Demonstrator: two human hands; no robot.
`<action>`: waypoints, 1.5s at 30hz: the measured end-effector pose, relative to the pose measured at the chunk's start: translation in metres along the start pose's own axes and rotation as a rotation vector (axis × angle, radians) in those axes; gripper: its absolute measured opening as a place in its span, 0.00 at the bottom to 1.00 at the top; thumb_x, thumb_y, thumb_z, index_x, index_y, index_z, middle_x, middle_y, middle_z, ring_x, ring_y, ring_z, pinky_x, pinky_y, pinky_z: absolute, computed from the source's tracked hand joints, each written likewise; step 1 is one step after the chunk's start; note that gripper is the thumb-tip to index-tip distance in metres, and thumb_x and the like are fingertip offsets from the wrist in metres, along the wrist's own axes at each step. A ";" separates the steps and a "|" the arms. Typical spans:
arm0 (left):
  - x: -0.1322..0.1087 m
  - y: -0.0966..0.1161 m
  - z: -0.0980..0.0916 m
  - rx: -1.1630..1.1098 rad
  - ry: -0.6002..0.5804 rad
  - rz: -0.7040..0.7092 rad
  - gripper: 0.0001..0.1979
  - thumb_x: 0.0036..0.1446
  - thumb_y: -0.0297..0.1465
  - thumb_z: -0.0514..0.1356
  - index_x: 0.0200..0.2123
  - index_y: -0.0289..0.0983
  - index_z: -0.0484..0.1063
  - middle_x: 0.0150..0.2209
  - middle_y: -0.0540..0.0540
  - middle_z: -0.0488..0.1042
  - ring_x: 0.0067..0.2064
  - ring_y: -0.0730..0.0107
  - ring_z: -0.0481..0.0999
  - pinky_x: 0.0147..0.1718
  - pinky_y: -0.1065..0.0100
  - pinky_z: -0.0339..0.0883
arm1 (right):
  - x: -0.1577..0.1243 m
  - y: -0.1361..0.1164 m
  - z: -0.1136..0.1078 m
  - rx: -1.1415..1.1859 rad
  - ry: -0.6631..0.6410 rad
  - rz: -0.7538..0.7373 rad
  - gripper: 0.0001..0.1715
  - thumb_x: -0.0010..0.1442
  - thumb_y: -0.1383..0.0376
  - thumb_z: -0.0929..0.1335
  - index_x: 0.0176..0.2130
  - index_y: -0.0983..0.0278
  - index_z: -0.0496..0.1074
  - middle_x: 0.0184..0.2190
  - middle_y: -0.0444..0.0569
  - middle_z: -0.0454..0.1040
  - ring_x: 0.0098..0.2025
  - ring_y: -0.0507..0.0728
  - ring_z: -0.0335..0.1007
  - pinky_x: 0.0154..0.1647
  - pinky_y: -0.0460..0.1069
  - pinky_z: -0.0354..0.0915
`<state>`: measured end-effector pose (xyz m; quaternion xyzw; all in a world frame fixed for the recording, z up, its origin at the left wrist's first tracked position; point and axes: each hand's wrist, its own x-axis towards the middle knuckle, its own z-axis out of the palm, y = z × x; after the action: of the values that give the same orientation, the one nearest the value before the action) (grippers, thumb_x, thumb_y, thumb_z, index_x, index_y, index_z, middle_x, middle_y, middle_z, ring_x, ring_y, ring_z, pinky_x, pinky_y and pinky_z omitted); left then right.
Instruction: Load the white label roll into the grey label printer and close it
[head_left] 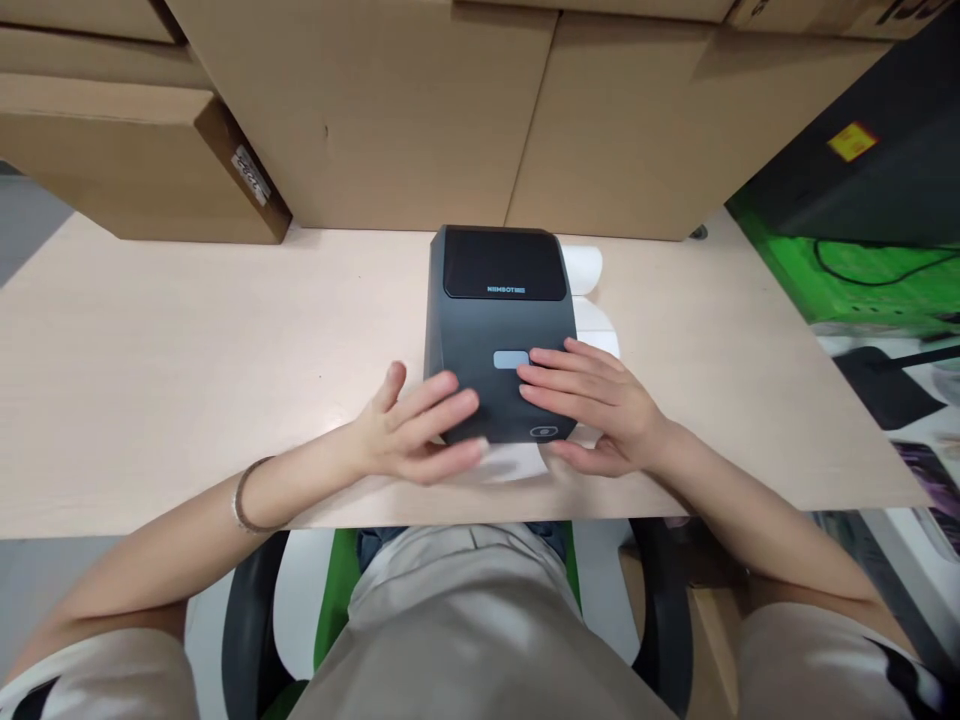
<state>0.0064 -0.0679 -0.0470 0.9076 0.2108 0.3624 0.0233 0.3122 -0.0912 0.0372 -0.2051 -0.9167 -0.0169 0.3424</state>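
A dark grey label printer [499,315] stands on the pale wooden desk [150,360], its front facing me. My left hand [409,430] lies on its lower left front, fingers stretched flat and slightly apart. My right hand [592,400] rests flat on its right front, fingertips beside the small grey button [511,359]. A white label sheet [514,463] sticks out under the printer's front edge, between my hands. A white paper roll [583,268] lies behind the printer on the right. I wear a thin bracelet [244,495] on my left wrist.
Large cardboard boxes [420,110] line the back of the desk, with a smaller one [127,160] at the back left. A black box with a yellow sticker [851,150] and a green surface with a cable [862,275] sit to the right. A black chair [247,620] is under me.
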 end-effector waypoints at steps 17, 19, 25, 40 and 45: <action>0.024 -0.013 -0.017 -0.048 -0.076 0.101 0.29 0.61 0.56 0.67 0.62 0.54 0.76 0.53 0.48 0.84 0.59 0.52 0.83 0.66 0.43 0.76 | -0.006 -0.002 0.021 0.007 0.187 0.006 0.38 0.70 0.55 0.57 0.75 0.59 0.62 0.59 0.51 0.81 0.63 0.63 0.78 0.66 0.63 0.71; 0.026 -0.013 -0.019 -0.025 -0.050 0.134 0.29 0.61 0.54 0.68 0.63 0.54 0.75 0.54 0.48 0.84 0.60 0.52 0.83 0.66 0.44 0.75 | -0.004 0.002 0.018 0.013 0.196 -0.024 0.36 0.70 0.54 0.57 0.72 0.60 0.64 0.56 0.53 0.82 0.61 0.62 0.79 0.63 0.61 0.74; 0.038 -0.016 -0.032 0.052 0.038 0.279 0.39 0.59 0.60 0.67 0.69 0.52 0.67 0.60 0.46 0.82 0.65 0.52 0.80 0.67 0.49 0.73 | 0.005 0.013 0.013 -0.088 0.265 -0.032 0.39 0.67 0.47 0.60 0.71 0.56 0.58 0.52 0.52 0.83 0.56 0.64 0.82 0.51 0.63 0.79; 0.071 0.010 -0.051 0.204 0.005 0.318 0.44 0.73 0.50 0.57 0.78 0.30 0.47 0.62 0.39 0.80 0.71 0.56 0.73 0.75 0.57 0.61 | 0.006 0.017 0.023 -0.082 0.253 -0.079 0.49 0.64 0.51 0.65 0.76 0.68 0.55 0.52 0.54 0.82 0.60 0.63 0.79 0.56 0.58 0.76; 0.075 0.017 -0.056 0.191 0.005 0.277 0.43 0.76 0.52 0.50 0.79 0.29 0.44 0.64 0.37 0.79 0.72 0.56 0.72 0.75 0.56 0.63 | 0.009 0.007 0.023 -0.042 0.253 0.010 0.48 0.62 0.52 0.65 0.75 0.66 0.57 0.52 0.53 0.82 0.60 0.63 0.78 0.59 0.58 0.74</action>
<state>0.0242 -0.0597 0.0464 0.9251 0.1172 0.3427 -0.1140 0.2942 -0.0769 0.0244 -0.2132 -0.8645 -0.0600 0.4513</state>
